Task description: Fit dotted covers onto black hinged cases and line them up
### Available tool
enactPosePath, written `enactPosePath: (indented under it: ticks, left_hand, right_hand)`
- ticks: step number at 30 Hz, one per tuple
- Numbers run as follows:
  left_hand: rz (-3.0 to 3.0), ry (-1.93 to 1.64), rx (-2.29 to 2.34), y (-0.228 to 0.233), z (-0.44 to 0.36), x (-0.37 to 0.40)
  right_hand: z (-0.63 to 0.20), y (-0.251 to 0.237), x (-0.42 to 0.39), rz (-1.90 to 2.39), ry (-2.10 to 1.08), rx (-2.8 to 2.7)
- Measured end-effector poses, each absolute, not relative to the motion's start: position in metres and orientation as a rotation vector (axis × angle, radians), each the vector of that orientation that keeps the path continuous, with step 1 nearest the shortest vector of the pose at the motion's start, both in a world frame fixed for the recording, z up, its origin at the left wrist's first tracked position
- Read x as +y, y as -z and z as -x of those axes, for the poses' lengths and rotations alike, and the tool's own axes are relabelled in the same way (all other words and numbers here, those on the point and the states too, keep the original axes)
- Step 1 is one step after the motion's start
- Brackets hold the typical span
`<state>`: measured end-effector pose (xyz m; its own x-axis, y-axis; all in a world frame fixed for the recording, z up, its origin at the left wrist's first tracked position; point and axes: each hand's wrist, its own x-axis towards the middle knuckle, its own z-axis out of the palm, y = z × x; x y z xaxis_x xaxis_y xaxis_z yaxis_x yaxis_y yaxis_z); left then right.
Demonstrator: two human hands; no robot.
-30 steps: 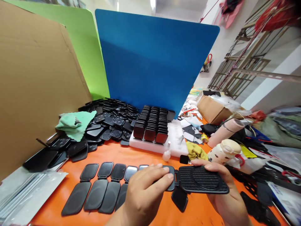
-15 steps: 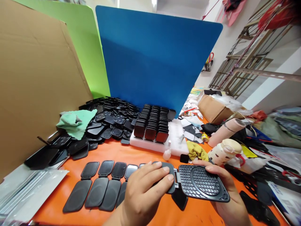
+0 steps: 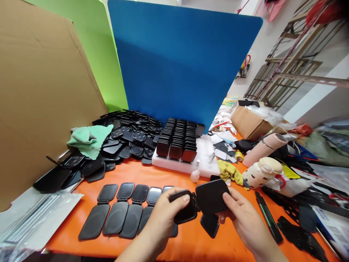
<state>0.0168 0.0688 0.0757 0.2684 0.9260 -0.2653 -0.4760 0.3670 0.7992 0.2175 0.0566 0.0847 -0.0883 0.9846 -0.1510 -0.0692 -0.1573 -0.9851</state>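
You had flipped the hinged black plate (image 3: 200, 203): grid face gone from view, smooth back up. Left hand (image 3: 166, 218) pinched the small flap, right hand (image 3: 240, 214) gripped the large one, just right of the laid-out row (image 3: 128, 211).

Row end: the fifth of the flat black hinged plastic plates (image 3: 128, 213) laid in a row disappears behind the left hand (image 3: 166, 218).
Loose piece: a small black plastic piece (image 3: 209, 224) lies partly under the right hand (image 3: 244, 220).
Pile rear: the heap of black plastic parts (image 3: 128, 133) runs behind the blue upright divider panel (image 3: 177, 62).
Right clutter: blurred, items indistinguishable.
Orange counter (image 3: 207, 247): cut off by the lower edge.
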Motion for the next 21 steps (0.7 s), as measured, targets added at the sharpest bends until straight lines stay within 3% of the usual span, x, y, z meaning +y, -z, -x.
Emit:
enactPosePath:
  ticks: [21]
  left_hand:
    - [-0.675, -1.083, 0.867, -0.076, -0.024, 0.068]
  right_hand:
    - [-0.202, -0.088, 0.059, 1.297, -1.550, -1.074]
